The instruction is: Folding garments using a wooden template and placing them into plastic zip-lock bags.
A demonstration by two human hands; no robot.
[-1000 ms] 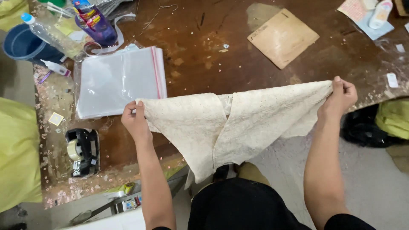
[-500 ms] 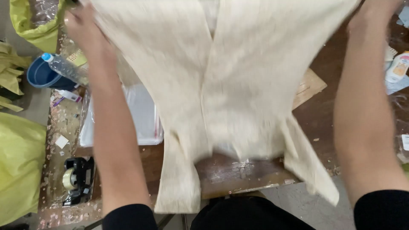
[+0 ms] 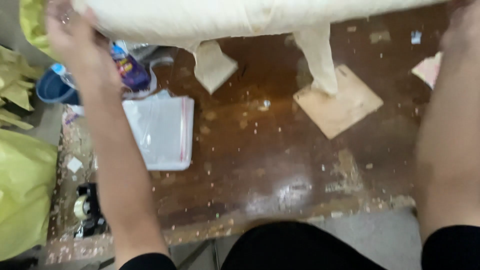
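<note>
The worn brown wooden table (image 3: 280, 165), speckled with pale flecks, spreads below both grips. Above it, the cream-coloured cloth (image 3: 240, 17) stretches as a wide band along the top of the view, its long axis running straight from one hand to the other, so neither hand is nearer: each takes one end. Two narrow strips of the cloth hang down between the grips, the right-hand strip ending over the square piece of tan cardboard (image 3: 345, 102), though whether it touches I cannot tell. The left hand (image 3: 75, 32) is raised at the cloth's left end, blurred, with fingers curled at the edge; it seems to be pinching the fabric. The right hand (image 3: 462, 25) sits at the cloth's right end, mostly cut off by the frame, so its hold cannot be told for sure. Below the left hand and beside its forearm lies a stack of clear plastic bags with a red strip (image 3: 162, 132). Further left of that grip stands a blue round tub (image 3: 52, 90), and nearer the body a black tape dispenser (image 3: 85, 210).
</note>
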